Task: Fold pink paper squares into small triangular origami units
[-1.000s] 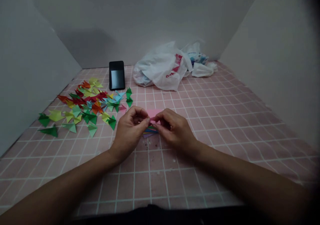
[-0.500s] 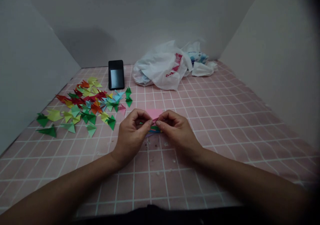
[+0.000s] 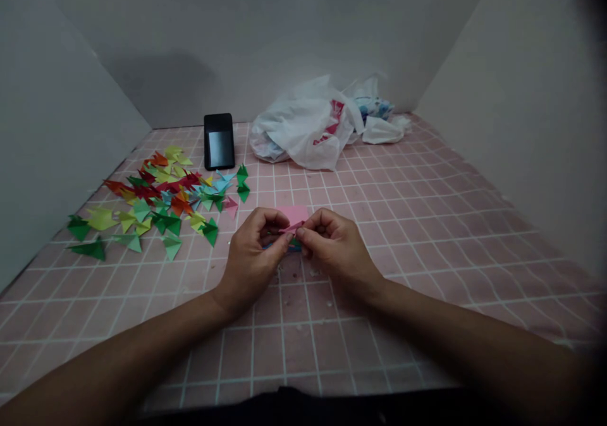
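- I see the left hand (image 3: 253,261) and the right hand (image 3: 339,252) meeting at the middle of the counter (image 3: 450,224), each grip pinching the folded pink paper (image 3: 291,228) between thumb and fingers.
- From here I can't read its folds: the fingertips cover most of it, and the light is dim.
- Just behind and below it I make out a paper stack (image 3: 296,212), pink on top, with green and blue edges showing; the hands hide its sides.
- To the left lie many folded paper shapes (image 3: 171,224) in green, yellow, red, orange and light blue, overlapping so much that I can't count them.
- Behind those I have a black phone (image 3: 219,145); whether it lies flat or leans, I cannot tell.
- Right of the phone sits a crumpled white plastic bag (image 3: 303,129) with red print, partly blocking a blue-patterned bundle (image 3: 374,107).
- The counter's surface is pink with white grid lines, rippled on the right; small crumbs (image 3: 328,303) dot the near part.
- Plain grey walls (image 3: 284,28) enclose three sides, and deep shadow swallows my right edge.
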